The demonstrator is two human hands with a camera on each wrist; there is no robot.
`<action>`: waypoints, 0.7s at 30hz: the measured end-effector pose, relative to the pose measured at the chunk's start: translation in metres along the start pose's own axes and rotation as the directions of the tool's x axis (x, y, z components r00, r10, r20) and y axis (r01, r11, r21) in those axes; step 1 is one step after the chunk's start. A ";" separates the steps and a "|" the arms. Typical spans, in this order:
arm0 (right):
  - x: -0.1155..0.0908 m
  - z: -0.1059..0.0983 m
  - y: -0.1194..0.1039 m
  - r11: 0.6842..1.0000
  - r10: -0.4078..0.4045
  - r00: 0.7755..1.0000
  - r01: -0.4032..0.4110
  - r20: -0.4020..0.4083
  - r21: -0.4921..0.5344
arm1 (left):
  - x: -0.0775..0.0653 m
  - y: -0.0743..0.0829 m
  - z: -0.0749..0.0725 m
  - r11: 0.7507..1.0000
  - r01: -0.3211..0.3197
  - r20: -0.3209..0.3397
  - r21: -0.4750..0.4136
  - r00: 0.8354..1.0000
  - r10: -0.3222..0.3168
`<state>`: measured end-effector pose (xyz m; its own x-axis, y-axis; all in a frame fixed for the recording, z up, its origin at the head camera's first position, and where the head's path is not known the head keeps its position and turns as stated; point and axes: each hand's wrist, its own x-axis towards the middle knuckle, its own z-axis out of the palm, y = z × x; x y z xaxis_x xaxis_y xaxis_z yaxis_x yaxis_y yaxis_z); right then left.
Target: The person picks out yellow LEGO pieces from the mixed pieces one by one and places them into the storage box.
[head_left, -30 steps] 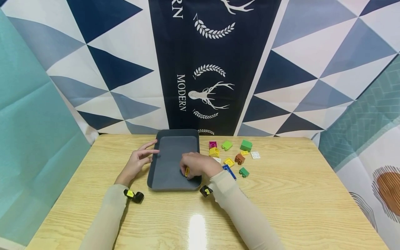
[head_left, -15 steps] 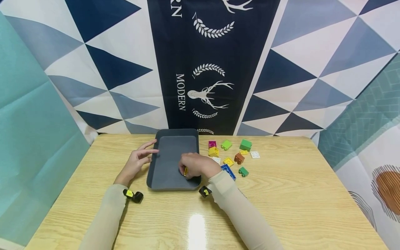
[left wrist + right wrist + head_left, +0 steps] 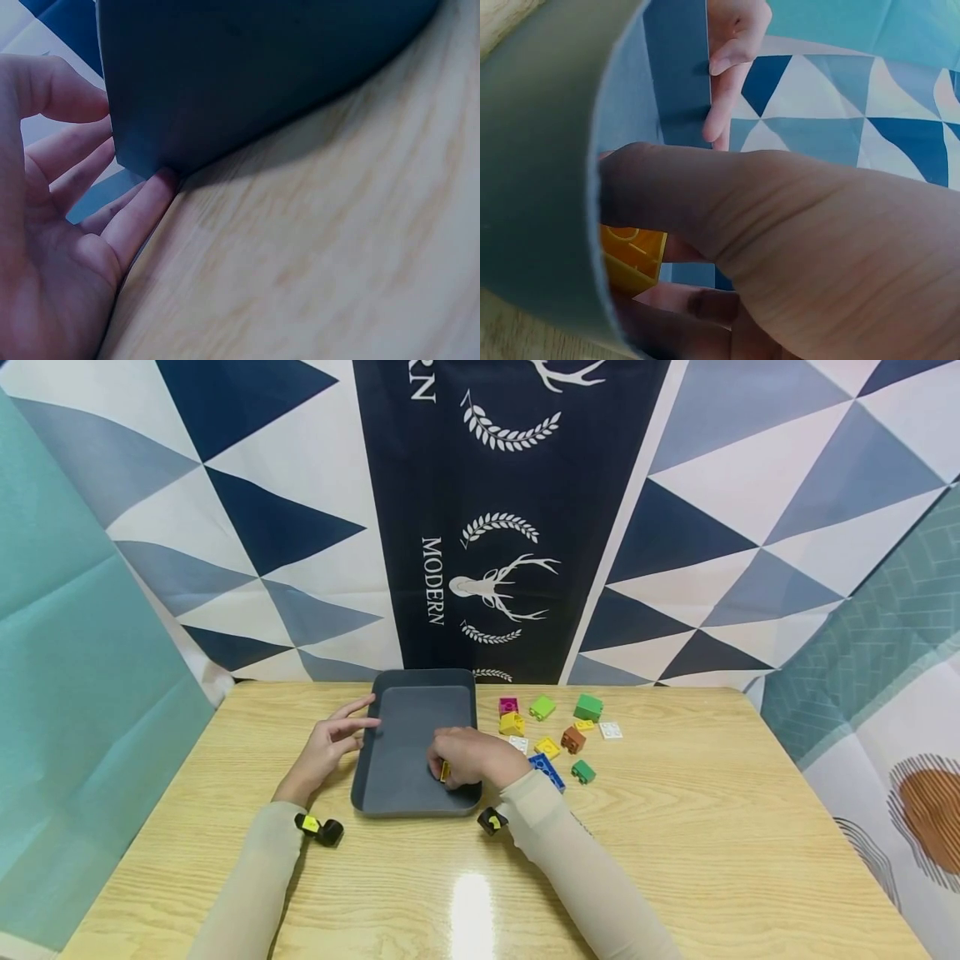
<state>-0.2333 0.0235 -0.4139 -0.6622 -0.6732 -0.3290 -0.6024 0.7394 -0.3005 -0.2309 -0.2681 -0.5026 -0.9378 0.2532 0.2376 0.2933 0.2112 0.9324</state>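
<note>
A dark grey tray [image 3: 408, 727] lies on the wooden table. Inside its near right part, my right hand [image 3: 468, 755] pinches a yellow toy brick [image 3: 446, 772] low over the tray floor. The right wrist view shows the hollow underside of this yellow brick [image 3: 636, 259] between thumb and fingers, partly hidden behind the tray wall. At the tray's left side my left hand [image 3: 326, 748] rests with spread, fairly straight fingers on the rim. Seen from the left wrist, the fingers [image 3: 139, 217] touch the outside of the tray wall [image 3: 247, 67].
Right of the tray lie loose bricks: a magenta brick [image 3: 508, 706], a lime brick [image 3: 542, 707], a green brick [image 3: 588, 707], a brown brick [image 3: 573, 740], a blue brick [image 3: 547, 772] and several yellow and white ones. A patterned cloth [image 3: 315, 527] hangs behind the table.
Both hands stay in place, the right one with the yellow brick in its fingers. The whole head view shifts very slightly left.
</note>
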 end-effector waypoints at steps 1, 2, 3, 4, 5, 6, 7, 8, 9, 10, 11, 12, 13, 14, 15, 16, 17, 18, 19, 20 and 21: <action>0.000 0.000 0.000 1.000 0.001 1.000 -0.001 -0.001 -0.001 | 0.000 0.000 0.000 1.000 -0.002 -0.001 0.000 1.000 0.002; 0.000 0.000 0.000 1.000 0.002 1.000 -0.002 -0.002 -0.001 | 0.000 0.001 0.000 1.000 -0.003 -0.004 0.000 1.000 0.003; 0.000 0.000 0.000 1.000 0.003 1.000 -0.003 -0.003 -0.001 | 0.000 0.001 0.000 1.000 -0.003 -0.006 -0.001 1.000 0.003; 0.000 0.000 0.000 1.000 0.004 1.000 -0.004 -0.004 -0.003 | 0.000 0.001 0.000 1.000 -0.005 -0.008 0.002 1.000 0.005; 0.000 0.000 0.000 1.000 0.004 1.000 -0.004 -0.004 -0.002 | 0.000 0.002 0.001 1.000 -0.005 -0.010 0.002 1.000 0.005; 0.000 0.000 0.000 1.000 0.006 1.000 -0.006 -0.004 0.000 | 0.000 0.002 0.001 1.000 -0.004 -0.012 -0.002 1.000 0.004; 0.000 0.001 0.000 1.000 0.007 1.000 -0.007 -0.003 0.001 | 0.000 0.002 0.001 1.000 -0.003 -0.013 -0.002 1.000 0.003; 0.000 0.001 0.000 1.000 0.009 1.000 -0.009 -0.002 0.001 | 0.000 0.002 0.001 1.000 -0.003 -0.014 0.000 1.000 0.003; 0.000 0.001 0.000 1.000 0.011 1.000 -0.011 0.000 0.001 | 0.000 0.002 0.001 1.000 -0.004 -0.015 0.001 1.000 0.004; 0.000 0.000 -0.001 1.000 0.013 1.000 -0.013 0.002 0.001 | -0.001 0.002 0.001 1.000 -0.005 -0.014 0.000 1.000 0.005; 0.000 0.000 -0.001 1.000 0.014 1.000 -0.014 0.005 0.001 | -0.001 0.002 0.001 1.000 -0.005 -0.013 -0.002 1.000 0.005; 0.000 0.000 -0.001 1.000 0.014 1.000 -0.014 0.007 -0.002 | -0.001 0.002 0.001 1.000 -0.007 -0.011 -0.005 1.000 0.007; 0.000 0.000 -0.001 1.000 0.013 1.000 -0.013 0.009 -0.007 | -0.001 0.002 0.001 1.000 -0.010 -0.010 -0.004 1.000 0.010; 0.000 0.000 -0.001 1.000 0.012 1.000 -0.012 0.010 -0.010 | -0.001 0.001 0.001 1.000 -0.014 -0.009 -0.003 1.000 0.014; 0.000 0.000 -0.002 1.000 0.010 1.000 -0.010 0.011 -0.015 | -0.001 0.001 0.001 1.000 -0.018 -0.008 -0.002 1.000 0.018; 0.000 -0.001 -0.002 1.000 0.009 1.000 -0.008 0.012 -0.019 | -0.001 0.001 0.001 1.000 -0.020 -0.006 -0.004 1.000 0.019; 0.000 -0.001 -0.002 1.000 0.008 1.000 -0.007 0.012 -0.023 | -0.001 0.001 0.000 1.000 -0.022 -0.004 -0.004 1.000 0.022; -0.001 -0.002 -0.002 1.000 0.008 1.000 -0.008 0.013 -0.024 | -0.001 0.001 0.000 1.000 -0.023 -0.001 -0.003 1.000 0.023; -0.001 -0.002 -0.003 1.000 0.008 1.000 -0.008 0.015 -0.025 | -0.001 0.001 0.000 1.000 -0.024 0.000 0.001 1.000 0.024; -0.001 -0.002 -0.003 1.000 0.009 1.000 -0.009 0.018 -0.025 | -0.001 0.001 0.000 1.000 -0.022 0.002 0.000 1.000 0.022; -0.001 -0.003 -0.003 1.000 0.010 1.000 -0.010 0.022 -0.027 | -0.001 0.001 0.000 1.000 -0.019 0.004 -0.003 1.000 0.019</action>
<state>-0.2318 0.0220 -0.4100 -0.6586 -0.6654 -0.3515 -0.6076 0.7458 -0.2732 -0.2295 -0.2686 -0.5024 -0.9312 0.2610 0.2546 0.3108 0.2035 0.9284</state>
